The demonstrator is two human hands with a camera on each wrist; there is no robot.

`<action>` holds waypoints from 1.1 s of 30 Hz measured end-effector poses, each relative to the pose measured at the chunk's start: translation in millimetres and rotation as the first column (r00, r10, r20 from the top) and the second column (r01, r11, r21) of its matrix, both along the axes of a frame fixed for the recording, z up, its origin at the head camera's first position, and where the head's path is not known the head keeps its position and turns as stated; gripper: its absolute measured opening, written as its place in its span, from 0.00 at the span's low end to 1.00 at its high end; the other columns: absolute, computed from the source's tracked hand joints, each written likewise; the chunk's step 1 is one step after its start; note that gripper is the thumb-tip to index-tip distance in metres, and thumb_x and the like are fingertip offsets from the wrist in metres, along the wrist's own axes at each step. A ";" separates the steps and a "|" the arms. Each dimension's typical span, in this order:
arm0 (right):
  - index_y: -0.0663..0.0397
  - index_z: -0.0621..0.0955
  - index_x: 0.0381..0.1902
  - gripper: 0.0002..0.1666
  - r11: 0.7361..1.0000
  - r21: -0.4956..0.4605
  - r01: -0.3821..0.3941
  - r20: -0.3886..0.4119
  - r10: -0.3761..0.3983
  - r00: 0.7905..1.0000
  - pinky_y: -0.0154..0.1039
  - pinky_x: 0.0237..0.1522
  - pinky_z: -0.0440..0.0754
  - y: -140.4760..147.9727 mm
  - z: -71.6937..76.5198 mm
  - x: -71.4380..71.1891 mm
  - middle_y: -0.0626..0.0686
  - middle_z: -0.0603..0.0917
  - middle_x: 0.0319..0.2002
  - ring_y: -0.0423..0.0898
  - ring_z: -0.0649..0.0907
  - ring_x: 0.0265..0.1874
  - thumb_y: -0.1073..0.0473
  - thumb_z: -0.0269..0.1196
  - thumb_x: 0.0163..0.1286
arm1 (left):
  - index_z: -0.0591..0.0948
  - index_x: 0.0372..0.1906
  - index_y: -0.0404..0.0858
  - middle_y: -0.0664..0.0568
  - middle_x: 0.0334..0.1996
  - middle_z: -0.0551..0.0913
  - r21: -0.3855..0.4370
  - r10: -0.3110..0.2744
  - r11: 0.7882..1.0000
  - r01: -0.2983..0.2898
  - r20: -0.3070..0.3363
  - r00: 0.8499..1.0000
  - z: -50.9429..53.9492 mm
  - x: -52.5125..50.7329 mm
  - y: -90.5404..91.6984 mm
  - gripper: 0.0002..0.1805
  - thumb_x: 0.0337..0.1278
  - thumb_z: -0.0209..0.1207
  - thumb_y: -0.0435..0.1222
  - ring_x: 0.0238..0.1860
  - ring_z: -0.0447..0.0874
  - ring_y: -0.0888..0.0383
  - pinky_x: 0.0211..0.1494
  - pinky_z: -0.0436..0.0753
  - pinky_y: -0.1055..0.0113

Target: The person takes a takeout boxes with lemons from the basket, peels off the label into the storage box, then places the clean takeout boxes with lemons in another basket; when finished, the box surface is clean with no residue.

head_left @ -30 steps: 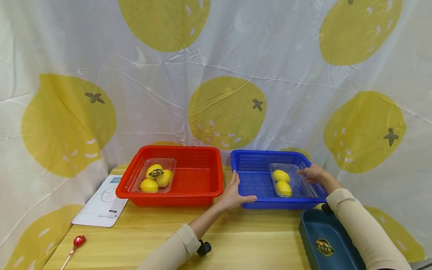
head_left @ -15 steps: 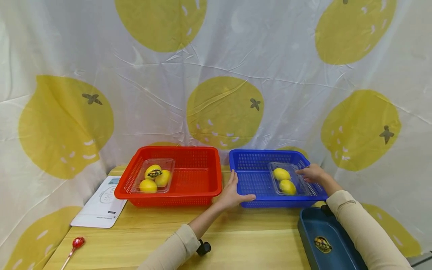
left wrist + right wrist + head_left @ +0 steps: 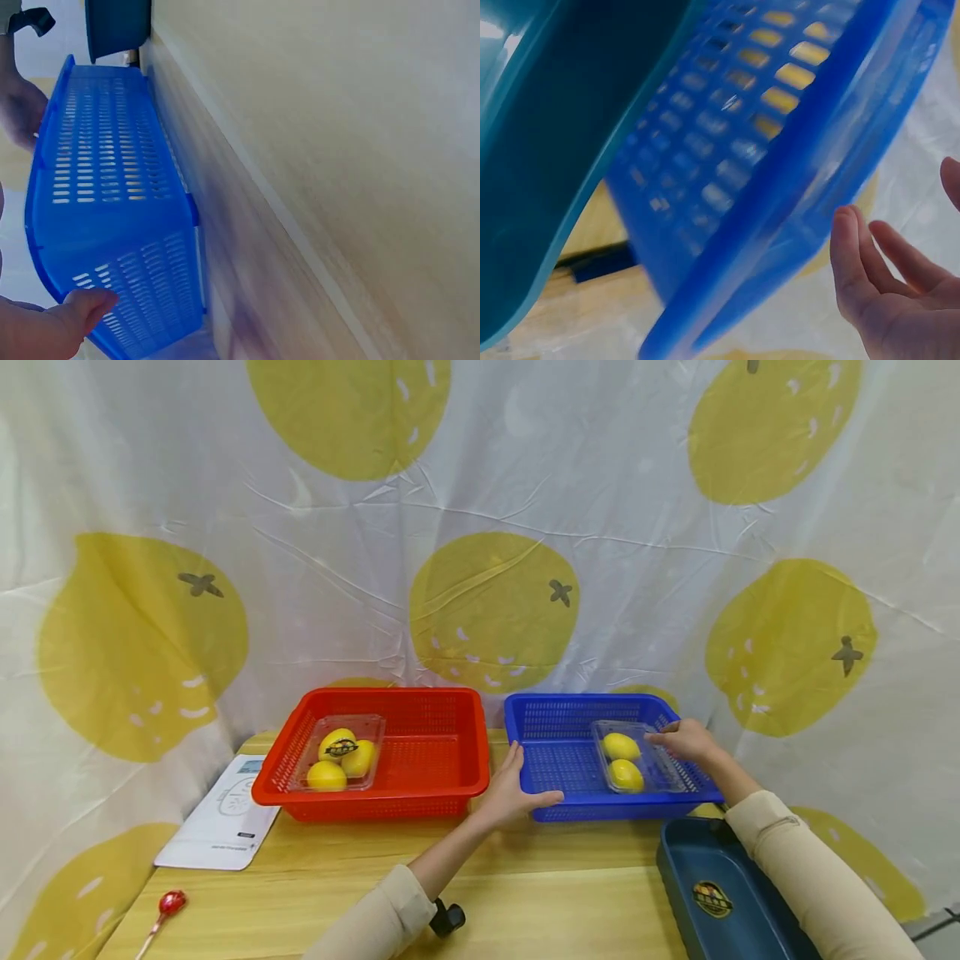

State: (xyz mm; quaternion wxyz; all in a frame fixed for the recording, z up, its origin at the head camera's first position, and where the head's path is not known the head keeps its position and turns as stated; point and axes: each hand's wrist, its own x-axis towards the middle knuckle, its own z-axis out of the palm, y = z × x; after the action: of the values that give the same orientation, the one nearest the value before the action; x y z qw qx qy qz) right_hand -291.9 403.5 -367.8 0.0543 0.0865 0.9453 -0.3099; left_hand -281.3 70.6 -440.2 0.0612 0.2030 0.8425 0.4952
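Blue basket (image 3: 607,811), long axis crosswise, left hand (image 3: 507,793) at one end

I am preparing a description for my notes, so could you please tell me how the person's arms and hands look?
The left sleeve and right sleeve are long and beige, ending in cuffs. A small black device shows beside the left one, and a similar black piece beside the right one. The left hand and right hand wear no gloves.

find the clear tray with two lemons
In the head view, the clear tray sits in the blue basket on its right side, near the right hand.
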 end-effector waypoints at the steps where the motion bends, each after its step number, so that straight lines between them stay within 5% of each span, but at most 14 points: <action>1: 0.76 0.71 0.61 0.42 1.000 -0.008 -0.007 -0.005 0.007 1.000 0.48 0.44 0.82 -5.0 2.1 0.5 0.73 0.78 0.52 0.60 0.82 0.43 0.40 0.59 0.69 | 0.49 0.77 0.33 0.43 0.79 0.45 -0.003 -0.003 1.000 0.003 -0.007 1.000 1.4 2.1 -3.4 0.62 0.45 0.69 0.58 0.77 0.49 0.40 0.73 0.61 0.39; 4: 0.76 0.65 0.67 0.46 0.998 -0.035 -0.044 -0.035 0.042 0.998 0.53 0.53 0.81 -22.9 8.1 0.4 0.75 0.69 0.64 0.66 0.79 0.54 0.40 0.57 0.70 | 0.49 0.76 0.32 0.41 0.79 0.46 0.037 -0.030 0.999 0.030 -0.019 0.999 7.4 9.2 -15.5 0.61 0.45 0.70 0.54 0.76 0.55 0.40 0.72 0.65 0.43; 11: 0.69 0.67 0.68 0.42 0.985 -0.104 -0.141 -0.105 0.130 0.986 0.50 0.54 0.82 -81.7 22.2 1.7 0.72 0.73 0.63 0.62 0.80 0.55 0.41 0.59 0.70 | 0.47 0.78 0.37 0.43 0.79 0.46 0.132 -0.073 0.988 0.075 -0.021 0.997 29.2 25.1 -62.7 0.61 0.46 0.72 0.51 0.70 0.67 0.39 0.67 0.74 0.51; 20: 0.59 0.72 0.66 0.39 0.944 -0.153 -0.294 -0.108 0.279 0.954 0.48 0.50 0.82 -158.1 25.3 6.6 0.62 0.82 0.55 0.52 0.83 0.48 0.40 0.62 0.67 | 0.49 0.78 0.43 0.49 0.79 0.49 0.193 0.073 0.978 -0.074 0.010 0.997 45.5 30.6 -150.4 0.57 0.48 0.72 0.48 0.72 0.66 0.44 0.69 0.70 0.54; 23: 0.58 0.74 0.65 0.37 0.926 -0.175 -0.335 -0.110 0.320 0.941 0.47 0.49 0.82 -182.1 21.4 8.0 0.60 0.84 0.52 0.51 0.83 0.48 0.42 0.63 0.66 | 0.49 0.78 0.44 0.49 0.79 0.49 0.156 0.139 0.978 -0.136 -0.010 0.990 46.2 30.2 -184.9 0.57 0.48 0.71 0.49 0.73 0.64 0.44 0.69 0.70 0.53; 27: 0.58 0.75 0.63 0.34 0.898 -0.198 -0.392 -0.128 0.373 0.919 0.49 0.50 0.83 -212.2 16.4 9.0 0.59 0.84 0.53 0.53 0.82 0.50 0.44 0.64 0.66 | 0.50 0.78 0.39 0.45 0.78 0.51 0.041 0.265 0.964 -0.261 -0.128 0.956 45.0 26.4 -230.9 0.58 0.47 0.71 0.51 0.71 0.67 0.42 0.68 0.71 0.48; 33: 0.57 0.76 0.62 0.35 0.865 -0.226 -0.447 -0.136 0.427 0.894 0.47 0.50 0.82 -252.3 13.8 5.1 0.56 0.83 0.52 0.50 0.81 0.51 0.43 0.66 0.63 | 0.48 0.76 0.31 0.35 0.77 0.50 -0.100 0.400 0.898 -0.429 -0.222 0.889 31.9 17.5 -298.7 0.59 0.50 0.68 0.55 0.74 0.55 0.35 0.70 0.65 0.38</action>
State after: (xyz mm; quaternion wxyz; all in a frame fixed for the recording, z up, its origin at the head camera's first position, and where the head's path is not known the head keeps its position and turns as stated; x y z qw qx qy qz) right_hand -286.8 151.3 -354.0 0.0950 -0.1500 0.8947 -0.4099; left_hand -263.7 -228.1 -408.3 -0.1149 0.0607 0.9022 0.4112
